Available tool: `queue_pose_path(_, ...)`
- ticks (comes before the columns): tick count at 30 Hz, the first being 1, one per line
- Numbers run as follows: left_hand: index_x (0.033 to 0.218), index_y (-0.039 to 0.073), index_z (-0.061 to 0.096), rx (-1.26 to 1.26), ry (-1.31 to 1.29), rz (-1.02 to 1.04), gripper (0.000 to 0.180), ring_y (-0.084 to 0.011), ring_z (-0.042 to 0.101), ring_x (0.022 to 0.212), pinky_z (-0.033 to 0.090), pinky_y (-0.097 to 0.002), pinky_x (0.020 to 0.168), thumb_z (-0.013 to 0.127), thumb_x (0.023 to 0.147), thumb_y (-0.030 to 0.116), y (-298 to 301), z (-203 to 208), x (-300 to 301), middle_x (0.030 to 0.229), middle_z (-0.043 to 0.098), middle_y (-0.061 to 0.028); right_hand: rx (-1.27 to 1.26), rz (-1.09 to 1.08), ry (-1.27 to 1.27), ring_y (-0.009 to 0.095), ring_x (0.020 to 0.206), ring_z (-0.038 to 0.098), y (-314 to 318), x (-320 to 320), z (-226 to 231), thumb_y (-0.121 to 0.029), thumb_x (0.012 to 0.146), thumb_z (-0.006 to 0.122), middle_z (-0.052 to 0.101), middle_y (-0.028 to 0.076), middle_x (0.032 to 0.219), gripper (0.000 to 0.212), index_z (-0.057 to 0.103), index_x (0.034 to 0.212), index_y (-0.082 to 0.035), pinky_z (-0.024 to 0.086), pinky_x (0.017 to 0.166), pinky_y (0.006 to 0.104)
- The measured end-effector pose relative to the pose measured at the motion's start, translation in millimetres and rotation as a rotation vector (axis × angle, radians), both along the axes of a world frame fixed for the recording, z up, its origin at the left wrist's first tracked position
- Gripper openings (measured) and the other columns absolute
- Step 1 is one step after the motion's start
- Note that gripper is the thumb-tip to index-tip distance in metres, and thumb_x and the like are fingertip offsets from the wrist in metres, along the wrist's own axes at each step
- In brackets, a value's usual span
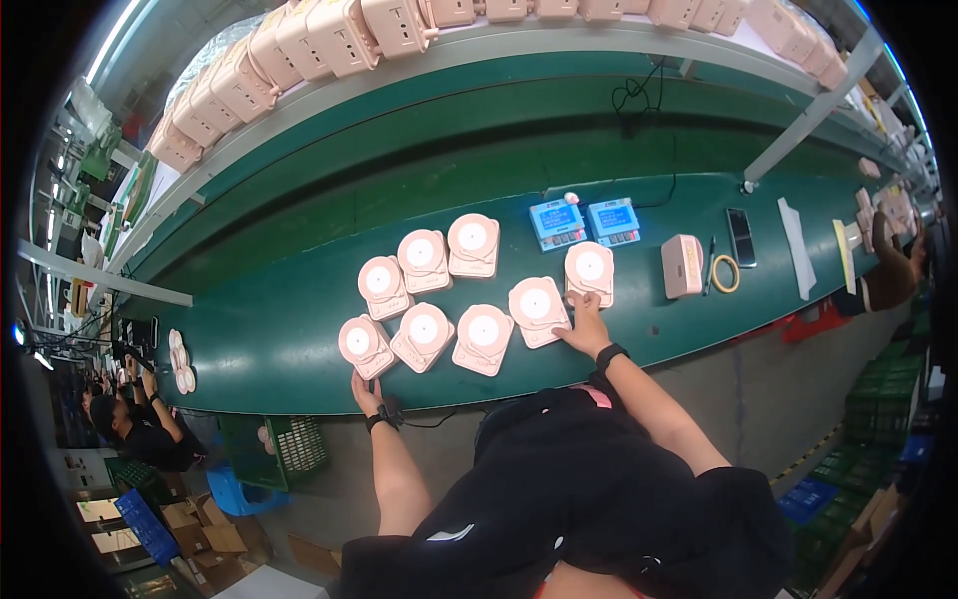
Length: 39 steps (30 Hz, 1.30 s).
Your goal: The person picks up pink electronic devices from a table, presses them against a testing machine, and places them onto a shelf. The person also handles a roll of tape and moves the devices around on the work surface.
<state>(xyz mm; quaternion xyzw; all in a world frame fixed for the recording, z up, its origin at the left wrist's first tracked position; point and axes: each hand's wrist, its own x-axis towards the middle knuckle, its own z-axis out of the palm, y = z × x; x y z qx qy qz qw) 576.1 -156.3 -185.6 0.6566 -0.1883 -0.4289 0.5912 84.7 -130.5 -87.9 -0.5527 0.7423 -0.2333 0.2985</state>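
Note:
Several pink turntable-shaped devices with white round discs lie face up on the green workbench (259,339). My left hand (367,395) is at the bench's front edge, fingers apart, touching the near side of the leftmost turntable-shaped device (363,344). Farther right, my right hand (587,325) is spread between two more: its fingers rest on the near edge of the rightmost turntable-shaped device (590,268), and its thumb reaches the lower corner of the neighbouring turntable-shaped device (536,305). Neither hand lifts anything. Both wrists wear dark bands.
Two blue instruments with lit screens (557,224) stand behind the devices. To the right are an upright pink unit (683,267), a yellow ring (724,274), a pen and a phone (739,238). Pink units (339,38) line the shelf above. Co-workers are at both sides.

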Motion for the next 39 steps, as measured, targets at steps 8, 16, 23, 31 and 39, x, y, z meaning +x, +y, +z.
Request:
queue_pose_path(8, 0.126, 0.011, 0.047, 0.006, 0.05, -0.003, 0.038, -0.0119, 0.046, 0.112, 0.037, -0.0337, 0.094, 0.044, 0.095, 0.031, 1.0, 8.8, -4.6, 0.122, 0.053, -0.0004, 0.01, -0.015, 0.023, 0.035, 0.108, 0.044, 0.3, 2.7, 5.6, -0.029, 0.061, 0.078, 0.033, 0.016, 0.114, 0.076, 0.04, 0.126, -0.018, 0.045, 0.088, 0.041)
queue_pose_path(16, 0.128, 0.011, 0.045, 0.004, 0.062, -0.015, 0.038, -0.015, 0.045, 0.117, 0.035, -0.0363, 0.097, 0.045, 0.094, 0.03, 0.2, 11.4, -6.4, 0.126, 0.05, -0.0029, 0.102, -0.057, 0.139, 0.036, 0.114, 0.041, -2.0, 13.8, 17.8, -0.037, 0.06, 0.079, 0.031, 0.019, 0.124, 0.083, 0.04, 0.131, -0.02, 0.045, 0.09, 0.0411)
queue_pose_path(23, 0.127, 0.012, 0.046, -0.02, 0.072, -0.031, 0.038, -0.0127, 0.046, 0.112, 0.036, -0.0343, 0.094, 0.047, 0.093, 0.029, 0.7, 9.2, -4.9, 0.122, 0.052, -0.0006, 0.069, -0.033, 0.112, 0.038, 0.111, 0.043, 0.5, 12.7, 7.1, -0.038, 0.058, 0.081, 0.032, 0.022, 0.123, 0.087, 0.04, 0.132, -0.018, 0.042, 0.093, 0.0409)
queue_pose_path(31, 0.126, 0.013, 0.047, -0.033, 0.09, -0.048, 0.036, -0.0111, 0.048, 0.107, 0.038, -0.0345, 0.091, 0.049, 0.093, 0.028, -1.3, 6.1, -5.3, 0.118, 0.053, 0.001, 0.034, -0.103, 0.085, 0.037, 0.111, 0.042, 2.2, 20.1, 13.6, -0.03, 0.06, 0.08, 0.033, 0.019, 0.123, 0.079, 0.043, 0.13, -0.021, 0.043, 0.091, 0.0411)
queue_pose_path(39, 0.127, 0.012, 0.045, -0.042, 0.057, -0.106, 0.037, -0.0146, 0.045, 0.112, 0.038, -0.0364, 0.092, 0.05, 0.093, 0.028, 9.2, 17.4, -4.4, 0.126, 0.047, -0.0009, -0.332, 0.223, 0.18, 0.039, 0.116, 0.037, 31.9, 43.5, 14.4, -0.019, 0.061, 0.078, 0.042, 0.018, 0.12, 0.055, 0.06, 0.113, -0.017, 0.031, 0.1, 0.0456)
